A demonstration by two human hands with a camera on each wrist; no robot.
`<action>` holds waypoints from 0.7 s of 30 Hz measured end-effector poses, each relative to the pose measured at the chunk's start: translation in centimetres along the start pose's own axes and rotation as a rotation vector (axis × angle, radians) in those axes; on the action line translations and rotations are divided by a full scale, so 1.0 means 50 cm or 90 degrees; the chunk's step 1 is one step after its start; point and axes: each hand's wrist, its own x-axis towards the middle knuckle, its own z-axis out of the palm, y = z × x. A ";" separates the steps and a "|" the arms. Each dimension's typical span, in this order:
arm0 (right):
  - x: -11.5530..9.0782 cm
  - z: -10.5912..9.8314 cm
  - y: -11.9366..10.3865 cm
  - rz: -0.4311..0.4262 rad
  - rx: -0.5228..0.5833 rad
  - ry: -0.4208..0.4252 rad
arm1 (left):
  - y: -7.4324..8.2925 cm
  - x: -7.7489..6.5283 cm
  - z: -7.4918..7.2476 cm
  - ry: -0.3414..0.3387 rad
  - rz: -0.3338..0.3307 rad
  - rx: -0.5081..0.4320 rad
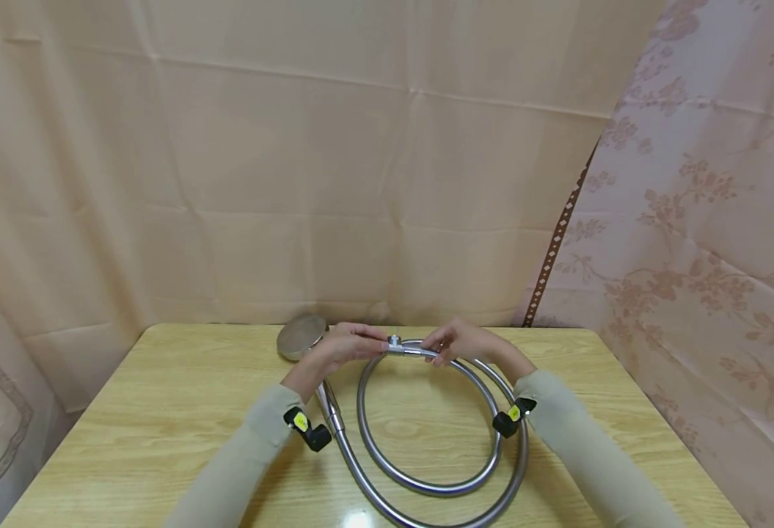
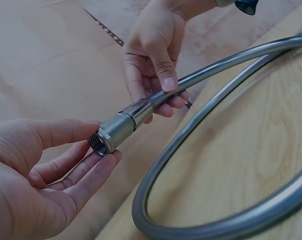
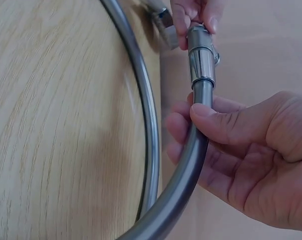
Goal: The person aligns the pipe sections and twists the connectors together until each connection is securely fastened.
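A chrome shower hose (image 1: 446, 490) lies in loops on the table, its free end lifted between both hands. On that end sits a metal fitting (image 2: 122, 131) with a threaded opening; a small side stub (image 3: 217, 57) shows on it in the right wrist view. My left hand (image 1: 350, 345) pinches the fitting at its open rim between thumb and fingers. Just behind the fitting, my right hand (image 1: 459, 343) grips the hose with its thumb on top and fingers beneath. A round shower head (image 1: 301, 336) rests at the back, left of my left hand, its handle joined to the hose's other end.
The wooden table (image 1: 162, 418) carries the hose loops. Behind its back edge hangs a beige curtain (image 1: 281, 161), and a floral cloth (image 1: 703, 242) hangs on the right. Black cameras are strapped to both wrists.
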 end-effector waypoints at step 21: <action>0.021 0.013 0.046 -0.043 -0.089 -0.027 | -0.075 0.013 0.051 0.066 -0.014 -0.064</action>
